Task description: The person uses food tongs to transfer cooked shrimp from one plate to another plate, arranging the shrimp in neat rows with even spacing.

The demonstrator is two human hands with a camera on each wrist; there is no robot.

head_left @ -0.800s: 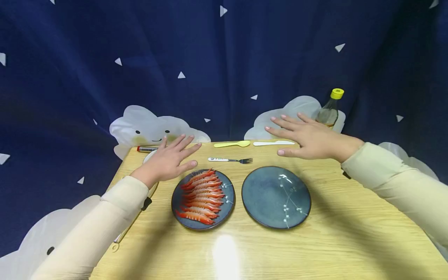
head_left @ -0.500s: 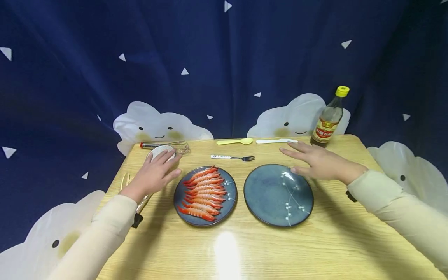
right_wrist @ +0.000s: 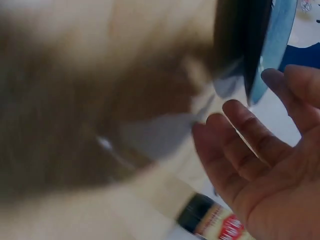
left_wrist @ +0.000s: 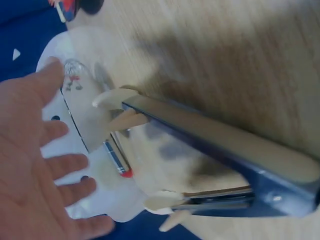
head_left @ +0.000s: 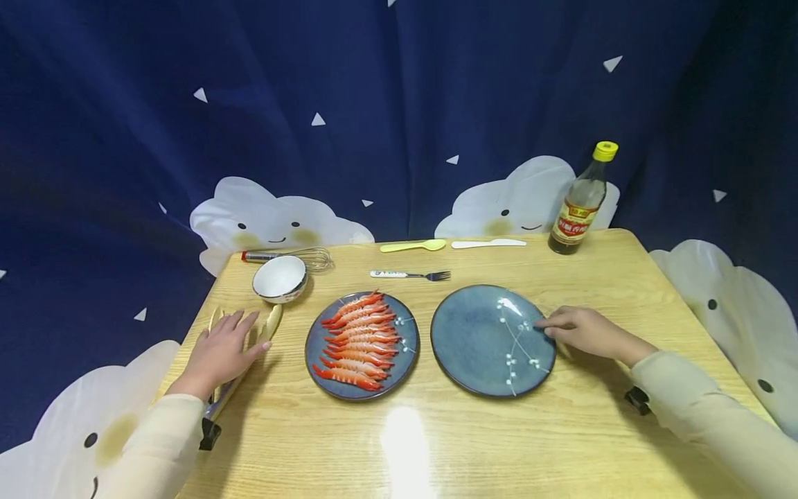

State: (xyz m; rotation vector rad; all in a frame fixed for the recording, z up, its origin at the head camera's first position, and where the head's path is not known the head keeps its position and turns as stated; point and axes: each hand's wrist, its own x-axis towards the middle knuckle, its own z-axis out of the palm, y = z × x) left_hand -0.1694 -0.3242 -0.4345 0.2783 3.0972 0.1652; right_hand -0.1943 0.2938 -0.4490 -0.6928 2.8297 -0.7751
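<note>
Metal, pale at the tips: identified tongs [left_wrist: 225, 135] at the left of a wood-grained tabletop [head_left: 312, 450]. Lay splayed beneath the left-hand grip [head_left: 219, 352], the nearer one, with long axis pointing away from the wearer and one tip near a round white bowl [head_left: 280, 277]. Observed that grip spread, pinching nothing. Noted right-hand grip [head_left: 586, 334] at the right rim of a glazed blue plate [head_left: 467, 339], loosely extended; could not tell contact. Saw ridged orange-red shrimp [head_left: 359, 344] rowed on a second plate [head_left: 405, 360], with yellow-capped bottle [head_left: 576, 215] beyond.
</note>
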